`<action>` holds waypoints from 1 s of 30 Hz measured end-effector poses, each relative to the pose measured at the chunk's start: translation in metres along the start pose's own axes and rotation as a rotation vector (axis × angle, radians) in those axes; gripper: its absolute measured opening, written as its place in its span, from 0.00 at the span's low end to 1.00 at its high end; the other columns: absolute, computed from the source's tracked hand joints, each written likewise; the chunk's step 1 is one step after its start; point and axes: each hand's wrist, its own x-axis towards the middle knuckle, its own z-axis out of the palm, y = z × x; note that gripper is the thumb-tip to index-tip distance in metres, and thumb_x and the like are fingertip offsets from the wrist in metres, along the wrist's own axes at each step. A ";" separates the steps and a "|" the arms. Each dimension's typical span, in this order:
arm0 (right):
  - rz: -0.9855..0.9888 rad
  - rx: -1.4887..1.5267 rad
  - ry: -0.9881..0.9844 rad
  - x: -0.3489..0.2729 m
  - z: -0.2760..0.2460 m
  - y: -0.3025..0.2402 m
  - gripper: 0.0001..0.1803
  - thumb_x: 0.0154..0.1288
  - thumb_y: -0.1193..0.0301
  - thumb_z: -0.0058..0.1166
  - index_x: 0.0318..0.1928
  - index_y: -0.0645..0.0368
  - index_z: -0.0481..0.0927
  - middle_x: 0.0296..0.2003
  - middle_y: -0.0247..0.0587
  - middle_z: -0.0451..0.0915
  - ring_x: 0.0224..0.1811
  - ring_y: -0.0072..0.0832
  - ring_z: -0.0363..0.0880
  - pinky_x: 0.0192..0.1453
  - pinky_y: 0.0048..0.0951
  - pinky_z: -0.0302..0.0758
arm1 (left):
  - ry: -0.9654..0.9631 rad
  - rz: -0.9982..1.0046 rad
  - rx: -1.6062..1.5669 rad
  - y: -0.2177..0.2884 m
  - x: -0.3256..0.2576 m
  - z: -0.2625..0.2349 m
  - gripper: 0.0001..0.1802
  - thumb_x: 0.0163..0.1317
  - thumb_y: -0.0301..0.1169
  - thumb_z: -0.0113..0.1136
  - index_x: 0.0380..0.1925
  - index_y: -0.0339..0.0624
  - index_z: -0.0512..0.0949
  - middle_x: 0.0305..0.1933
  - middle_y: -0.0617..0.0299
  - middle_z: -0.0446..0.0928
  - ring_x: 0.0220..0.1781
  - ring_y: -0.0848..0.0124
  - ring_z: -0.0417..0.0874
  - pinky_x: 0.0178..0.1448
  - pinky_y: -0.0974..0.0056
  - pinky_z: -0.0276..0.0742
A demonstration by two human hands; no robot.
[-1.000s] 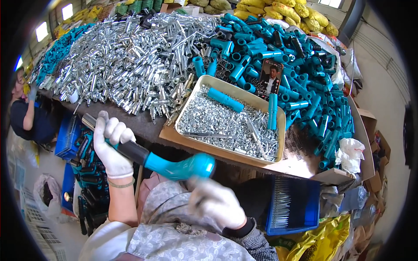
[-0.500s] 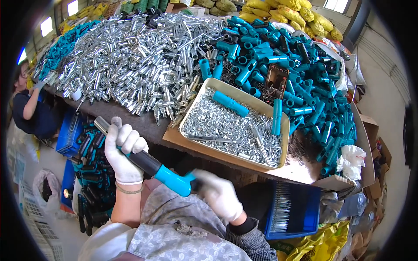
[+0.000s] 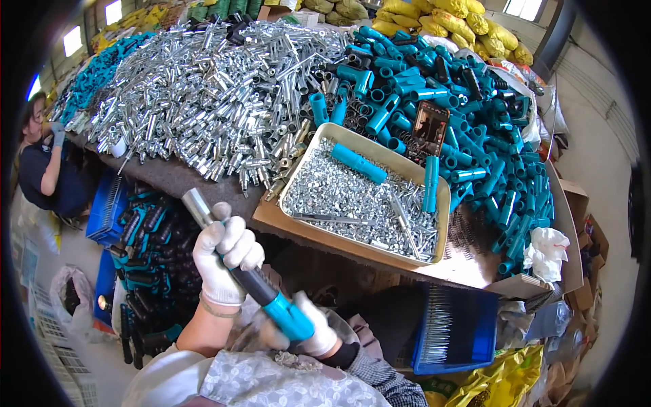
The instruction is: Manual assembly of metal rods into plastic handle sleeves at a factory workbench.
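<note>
Head view: against the frame a second ago, your teal grip (image 3: 288, 317) has been drawn back from beside the tray (image 3: 442, 197) toward your body, and now sits low, well short of the tray's near edge. Its visible length over the black shaft (image 3: 254, 285) has shortened; I judge the sleeve is being seated along the tool, though the joint is partly hidden.

Your left hand (image 3: 224, 258), in a white glove, is clamped round the shaft just below the silver socket end (image 3: 195, 203), which points up and away toward the heap of silver parts (image 3: 203, 102) left of the tray. Wrist is bent, forearm rising from the lower edge.

Your right hand (image 3: 312, 332), also gloved, is closed on the grip's rear end, close to your chest. The tool runs diagonally between both hands, clear of the surface (image 3: 169, 178).
</note>
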 end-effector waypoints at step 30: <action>-0.224 -0.598 0.308 -0.018 0.006 -0.039 0.20 0.63 0.73 0.60 0.54 0.60 0.72 0.37 0.33 0.76 0.33 0.17 0.72 0.40 0.22 0.72 | 0.083 0.101 2.683 0.079 0.088 -0.069 0.11 0.59 0.40 0.65 0.38 0.49 0.83 0.43 0.58 0.75 0.47 0.56 0.80 0.50 0.53 0.78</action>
